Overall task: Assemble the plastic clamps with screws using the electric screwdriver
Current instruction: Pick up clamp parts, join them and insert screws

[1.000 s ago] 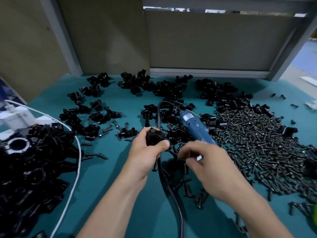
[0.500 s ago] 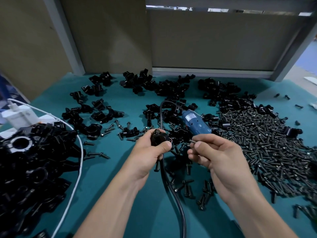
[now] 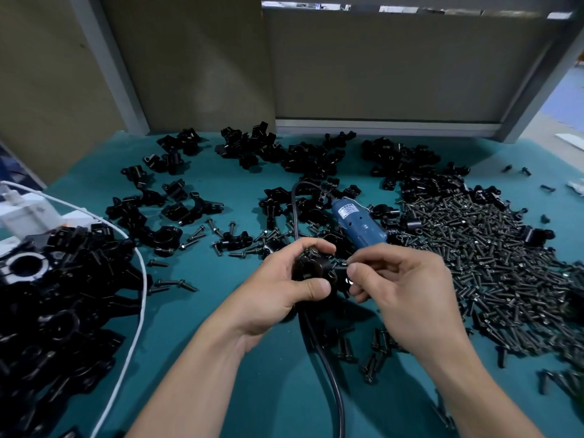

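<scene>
1. Hands, head cam. I read the left hand (image 3: 278, 289) as clenched round one black clamp (image 3: 311, 267), thumb across the near side and fingers curled over the top, bore facing the cam. It is held just above the desk (image 3: 177, 311), centre of view.
2. Right hand (image 3: 401, 292): thumb and index pinch a small screw (image 3: 343, 264), whose tip is at the clamp's right lug. I can't tell whether it has entered the hole. The other fingers are curled under.
3. The electric screwdriver (image 3: 358, 226), blue body, lies on the desk just beyond both hands with neither hand on it. Its black cord (image 3: 325, 358) loops round behind it, then runs between the forearms toward the cam.
4. Stock: the screw pile (image 3: 489, 254) is spread wide to the right, with stray screws near the wrists. Loose clamp parts (image 3: 303, 156) are scattered along the back edge and at centre-left.
5. Far left: a dense heap of black clamps (image 3: 57, 311). A white cable (image 3: 136, 311) curves along its edge from a white box (image 3: 22, 213).
</scene>
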Demonstrator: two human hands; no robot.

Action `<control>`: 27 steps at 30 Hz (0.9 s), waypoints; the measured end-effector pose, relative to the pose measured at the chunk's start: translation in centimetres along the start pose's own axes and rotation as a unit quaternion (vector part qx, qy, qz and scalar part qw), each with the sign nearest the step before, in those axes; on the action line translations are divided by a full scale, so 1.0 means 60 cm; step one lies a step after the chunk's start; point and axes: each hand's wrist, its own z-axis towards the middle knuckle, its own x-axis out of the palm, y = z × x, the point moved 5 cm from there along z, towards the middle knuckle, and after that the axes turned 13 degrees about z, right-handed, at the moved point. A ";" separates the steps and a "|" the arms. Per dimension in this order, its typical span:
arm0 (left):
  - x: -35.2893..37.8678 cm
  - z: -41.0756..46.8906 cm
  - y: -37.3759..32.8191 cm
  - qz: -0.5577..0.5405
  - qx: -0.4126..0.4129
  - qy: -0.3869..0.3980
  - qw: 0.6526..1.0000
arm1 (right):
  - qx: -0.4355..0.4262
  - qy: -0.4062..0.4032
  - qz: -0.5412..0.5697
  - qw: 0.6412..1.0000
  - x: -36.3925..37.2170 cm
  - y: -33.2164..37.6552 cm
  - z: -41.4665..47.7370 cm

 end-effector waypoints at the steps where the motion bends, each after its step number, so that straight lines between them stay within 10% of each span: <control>1: 0.000 0.000 0.000 -0.001 -0.001 -0.001 1.000 | 0.001 0.002 -0.007 1.000 -0.001 0.001 0.000; 14: 0.010 -0.009 -0.019 0.114 0.052 -0.033 0.992 | -0.014 0.015 -0.275 0.961 0.029 -0.012 -0.001; 27: -0.001 -0.005 -0.024 0.172 0.068 -0.046 0.982 | -0.043 0.047 -0.252 0.966 0.018 -0.020 -0.005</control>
